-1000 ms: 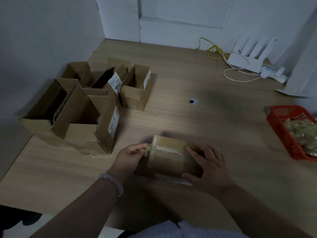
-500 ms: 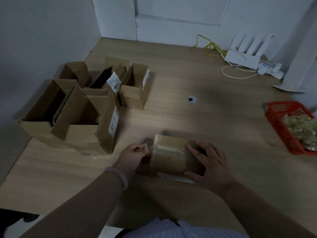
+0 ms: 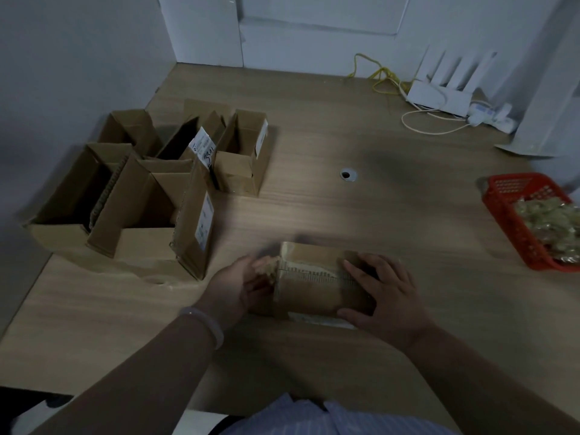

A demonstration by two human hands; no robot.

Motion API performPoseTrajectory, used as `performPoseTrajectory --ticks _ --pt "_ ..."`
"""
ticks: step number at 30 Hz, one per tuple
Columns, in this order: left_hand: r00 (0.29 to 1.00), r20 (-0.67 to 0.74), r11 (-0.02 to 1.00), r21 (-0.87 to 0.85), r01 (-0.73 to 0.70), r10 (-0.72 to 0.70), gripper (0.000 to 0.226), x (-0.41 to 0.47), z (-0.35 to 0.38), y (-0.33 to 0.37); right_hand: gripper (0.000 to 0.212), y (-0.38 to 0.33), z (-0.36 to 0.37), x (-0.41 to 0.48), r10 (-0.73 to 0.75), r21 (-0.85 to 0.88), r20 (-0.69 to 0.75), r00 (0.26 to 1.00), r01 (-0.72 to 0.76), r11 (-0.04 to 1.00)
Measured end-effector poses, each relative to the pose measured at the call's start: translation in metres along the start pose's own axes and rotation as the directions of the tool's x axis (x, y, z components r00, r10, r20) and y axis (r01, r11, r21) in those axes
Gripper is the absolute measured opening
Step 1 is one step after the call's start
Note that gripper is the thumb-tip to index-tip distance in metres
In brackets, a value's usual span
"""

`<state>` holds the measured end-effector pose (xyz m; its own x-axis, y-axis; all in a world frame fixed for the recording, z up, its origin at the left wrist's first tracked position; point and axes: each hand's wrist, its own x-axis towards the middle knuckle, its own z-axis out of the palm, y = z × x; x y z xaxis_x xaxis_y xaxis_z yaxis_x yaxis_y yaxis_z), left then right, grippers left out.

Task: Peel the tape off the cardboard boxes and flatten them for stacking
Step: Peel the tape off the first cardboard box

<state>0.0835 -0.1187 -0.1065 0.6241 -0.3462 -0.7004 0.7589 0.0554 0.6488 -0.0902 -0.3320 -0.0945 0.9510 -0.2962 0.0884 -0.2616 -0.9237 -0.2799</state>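
Taped box point(image 3: 314, 287) low on the surface point(image 3: 408, 230), right hand point(image 3: 384, 291) flat on top, left hand point(image 3: 243, 285) pinching a tape wad point(image 3: 266, 268); hard tug, maybe torn tape or sliding box.

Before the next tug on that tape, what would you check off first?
1. Sealed box resting flat on the table: ok.
2. Right hand pressing the box down: ok.
3. Left hand pinching the wad of tape at the box's left end: ok.
4. Tape fully off the top seam: not ok.
5. Red basket within reach for scraps: cannot tell.
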Motion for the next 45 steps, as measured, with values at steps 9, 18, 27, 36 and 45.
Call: performPoseTrajectory --ticks 9,18,27,36,45 --pt "0.982 -0.03 0.938 0.304 -0.167 0.185 0.025 0.005 -0.001 -0.008 0.085 -0.001 0.0 0.0 -0.002 0.012 -0.006 1.0 0.002 1.0" --pt "0.839 0.081 0.471 0.797 -0.379 0.538 0.028 0.005 -0.005 -0.015 0.085 0.0 0.001 0.0 -0.008 0.015 -0.021 1.0 0.008 1.0" --pt "0.99 0.011 0.98 0.141 -0.143 0.142 0.019 -0.004 -0.009 -0.01 0.086 0.003 0.004 0.0 -0.008 0.012 -0.019 1.0 0.009 1.0" --pt "0.999 0.047 0.992 0.125 -0.006 0.0 0.016 0.001 -0.001 -0.008 0.084 0.004 0.003 0.0 -0.032 0.018 -0.03 0.999 0.033 0.999" --pt "0.947 -0.05 0.756 0.615 -0.222 0.319 0.01 0.013 -0.009 -0.009 0.084 0.003 0.001 0.0 -0.036 0.007 -0.019 0.999 0.036 0.999"
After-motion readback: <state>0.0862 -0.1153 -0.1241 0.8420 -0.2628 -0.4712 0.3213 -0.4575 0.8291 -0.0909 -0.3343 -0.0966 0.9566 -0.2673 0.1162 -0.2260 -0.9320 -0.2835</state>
